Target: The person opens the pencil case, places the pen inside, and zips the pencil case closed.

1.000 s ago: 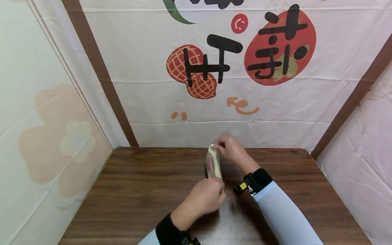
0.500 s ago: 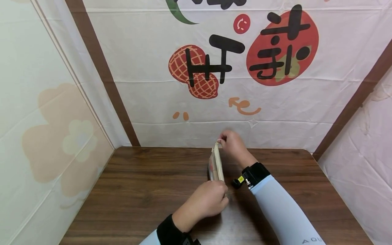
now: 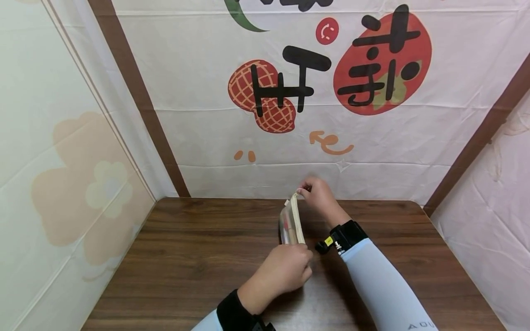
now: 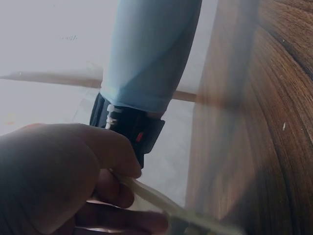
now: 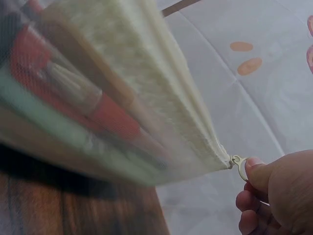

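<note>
A see-through mesh pencil case [image 3: 286,225] with a cream zipper edge stands on its long side over the table, zipper up. My left hand [image 3: 278,271] grips its near end; in the left wrist view, thumb and fingers hold the cream edge [image 4: 154,197]. At the far end my right hand [image 3: 319,197] pinches the ring of the zipper pull [image 5: 239,165] between thumb and forefinger. Through the mesh in the right wrist view show a red pen-like item [image 5: 115,117], a pale green one [image 5: 46,110] and other long things, blurred.
The dark wood-grain table [image 3: 198,248] reaches back to a white printed cloth [image 3: 207,138]. Cloth sides [image 3: 83,193] slope up at left and right. Each wrist wears a black strap [image 3: 349,234] with a small camera.
The pencil case's top looked parted a second ago and now appears narrow and straight. Both hands have shifted slightly right, and the right hand holds the far end a little higher.
</note>
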Demonstrator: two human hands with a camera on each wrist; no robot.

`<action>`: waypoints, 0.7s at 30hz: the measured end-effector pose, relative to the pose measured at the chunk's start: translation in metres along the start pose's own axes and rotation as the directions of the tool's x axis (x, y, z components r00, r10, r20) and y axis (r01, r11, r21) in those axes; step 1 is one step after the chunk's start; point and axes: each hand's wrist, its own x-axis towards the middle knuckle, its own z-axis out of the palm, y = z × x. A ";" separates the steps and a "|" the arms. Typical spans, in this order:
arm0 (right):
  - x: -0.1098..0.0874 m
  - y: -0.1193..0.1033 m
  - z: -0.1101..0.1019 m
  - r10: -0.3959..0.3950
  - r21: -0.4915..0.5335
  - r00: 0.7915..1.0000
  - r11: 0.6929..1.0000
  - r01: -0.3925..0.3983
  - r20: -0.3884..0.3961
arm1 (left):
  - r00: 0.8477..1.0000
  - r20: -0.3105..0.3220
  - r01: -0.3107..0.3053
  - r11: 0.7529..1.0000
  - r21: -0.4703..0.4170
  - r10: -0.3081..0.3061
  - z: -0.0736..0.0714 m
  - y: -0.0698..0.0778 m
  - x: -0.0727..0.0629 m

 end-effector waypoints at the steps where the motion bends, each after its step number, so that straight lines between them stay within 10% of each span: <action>1: 0.000 0.004 0.001 -0.013 -0.001 1.000 1.000 0.013 0.001 | 1.000 -0.001 -0.003 1.000 0.024 0.003 0.001 0.000 0.000; 15: -0.012 0.028 0.019 0.021 0.016 0.997 1.000 -0.023 0.079 | 0.995 0.095 0.043 0.999 -0.018 -0.041 0.011 -0.011 0.002; 21: -0.018 0.040 0.022 0.052 -0.015 0.996 0.999 -0.051 0.069 | 0.994 0.019 0.113 0.990 -0.085 -0.112 0.007 -0.030 0.003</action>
